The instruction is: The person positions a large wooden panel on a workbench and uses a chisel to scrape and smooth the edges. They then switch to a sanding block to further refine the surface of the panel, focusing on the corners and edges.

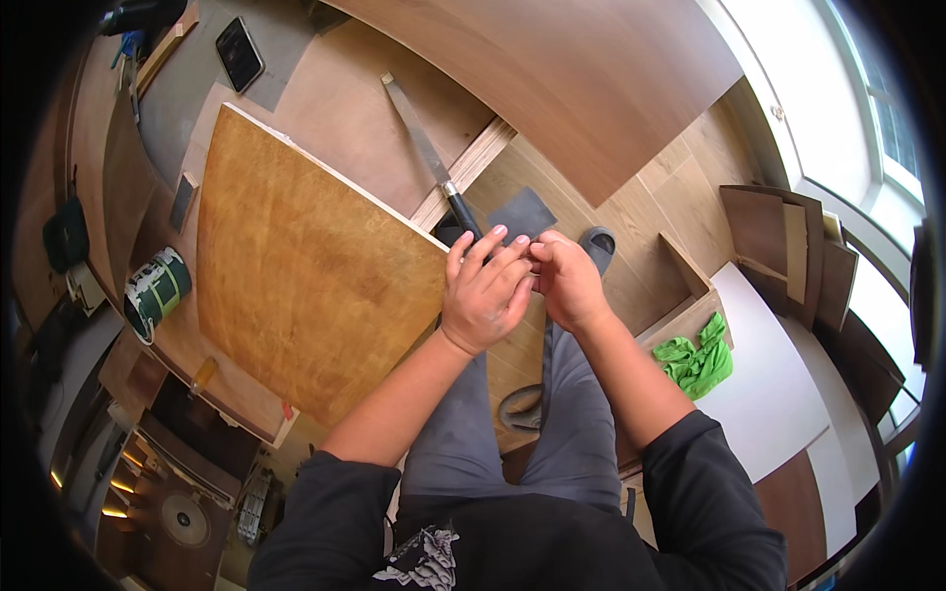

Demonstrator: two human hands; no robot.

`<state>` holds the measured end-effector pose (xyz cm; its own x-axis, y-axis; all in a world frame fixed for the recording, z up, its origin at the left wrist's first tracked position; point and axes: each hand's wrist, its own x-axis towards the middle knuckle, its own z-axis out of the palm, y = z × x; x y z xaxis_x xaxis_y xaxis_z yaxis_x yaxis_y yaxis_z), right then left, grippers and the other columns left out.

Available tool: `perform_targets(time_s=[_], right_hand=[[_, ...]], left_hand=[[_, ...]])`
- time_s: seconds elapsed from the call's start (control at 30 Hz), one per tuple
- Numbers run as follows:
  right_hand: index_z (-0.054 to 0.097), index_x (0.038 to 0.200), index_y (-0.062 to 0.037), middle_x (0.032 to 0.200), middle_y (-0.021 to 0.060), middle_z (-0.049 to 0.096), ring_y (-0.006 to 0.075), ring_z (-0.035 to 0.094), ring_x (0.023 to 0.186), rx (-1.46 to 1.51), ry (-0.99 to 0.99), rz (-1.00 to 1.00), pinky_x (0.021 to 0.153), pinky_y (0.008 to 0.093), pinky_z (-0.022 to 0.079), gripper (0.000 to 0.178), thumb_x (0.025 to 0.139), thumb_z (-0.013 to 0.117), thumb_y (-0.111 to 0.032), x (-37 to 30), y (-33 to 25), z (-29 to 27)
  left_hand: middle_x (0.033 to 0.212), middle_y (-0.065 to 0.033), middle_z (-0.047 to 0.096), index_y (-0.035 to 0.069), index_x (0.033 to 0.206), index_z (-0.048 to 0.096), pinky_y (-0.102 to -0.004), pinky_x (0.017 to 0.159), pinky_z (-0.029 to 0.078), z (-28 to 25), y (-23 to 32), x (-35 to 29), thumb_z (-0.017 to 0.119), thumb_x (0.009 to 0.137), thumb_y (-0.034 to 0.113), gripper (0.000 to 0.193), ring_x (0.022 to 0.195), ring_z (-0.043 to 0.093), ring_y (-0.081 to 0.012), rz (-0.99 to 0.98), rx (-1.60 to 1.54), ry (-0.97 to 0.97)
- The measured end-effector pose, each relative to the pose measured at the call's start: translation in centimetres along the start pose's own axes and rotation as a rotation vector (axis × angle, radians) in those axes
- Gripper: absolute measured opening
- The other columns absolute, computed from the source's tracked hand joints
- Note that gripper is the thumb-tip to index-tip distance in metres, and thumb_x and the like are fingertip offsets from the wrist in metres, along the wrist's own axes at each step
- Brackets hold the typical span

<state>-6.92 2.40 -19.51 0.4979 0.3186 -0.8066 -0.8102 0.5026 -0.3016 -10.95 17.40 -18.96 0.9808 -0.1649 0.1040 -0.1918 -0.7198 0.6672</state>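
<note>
- Both hands meet in front of the person's knees, just beside the right corner of a yellow-brown wooden panel (305, 266).
- Left hand (483, 295): back upward, fingers parted and gently bent, only partly open; whether it grips anything beneath cannot be told.
- Right hand (572, 286): more curled, thumb near the forefinger, its fingertips against or just beside those of the left; whether something small is pinched there cannot be told.
- Long-bladed tool (431, 158): its black handle runs to the left fingers, while the blade points away over the gap beyond the panel's pale edge; contact with the hand is unclear.
- Dark grey sheet (522, 211): just beyond the fingertips, above the wood-plank floor (572, 182).
- Grey slippers: one (597, 244) beyond the right hand, the other (520, 409) between the trouser legs.
- Left of the panel: a small grey block (183, 202), a green tub (158, 291) with pale smears, and a tool with a yellowish handle (203, 376).
- Beyond the panel, upper left: a dark-screened phone (239, 54) on a grey surface.
- Right side: a crumpled green cloth (696, 362) beside a white board (764, 364), with brown boards (778, 236) leaning near the window.
</note>
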Motion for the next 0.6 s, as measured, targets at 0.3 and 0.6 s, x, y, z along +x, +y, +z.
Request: perform_targets(time_s=[0.3,0.6], right_hand=[[0.06,0.093,-0.0063,0.083,0.0043,0.065,0.0115,0.062,0.073,-0.118,0.02,-0.023,0.066,0.0256,0.05,0.01,0.1,0.06,-0.013,1.2,-0.3,-0.5],[0.062,0.087,-0.0045,0.078,0.0104,0.069,0.0119,0.061,0.06,-0.373,-0.016,-0.178,0.054,0.0259,0.048,0.012,0.092,0.07,-0.01,2.5,-5.0,2.1]], left_hand=[[0.13,-0.0178,0.061,0.007,0.108,0.06,-0.0523,0.109,0.038,-1.0,1.2,-1.6,0.072,0.075,0.003,0.035,0.126,0.054,-0.0393,-0.05,-0.199,-0.007],[0.129,-0.0143,0.06,0.005,0.106,0.065,-0.0485,0.106,0.041,-2.1,0.8,-6.7,0.071,0.076,0.008,0.03,0.124,0.054,-0.0363,-0.258,-0.248,-0.085]])
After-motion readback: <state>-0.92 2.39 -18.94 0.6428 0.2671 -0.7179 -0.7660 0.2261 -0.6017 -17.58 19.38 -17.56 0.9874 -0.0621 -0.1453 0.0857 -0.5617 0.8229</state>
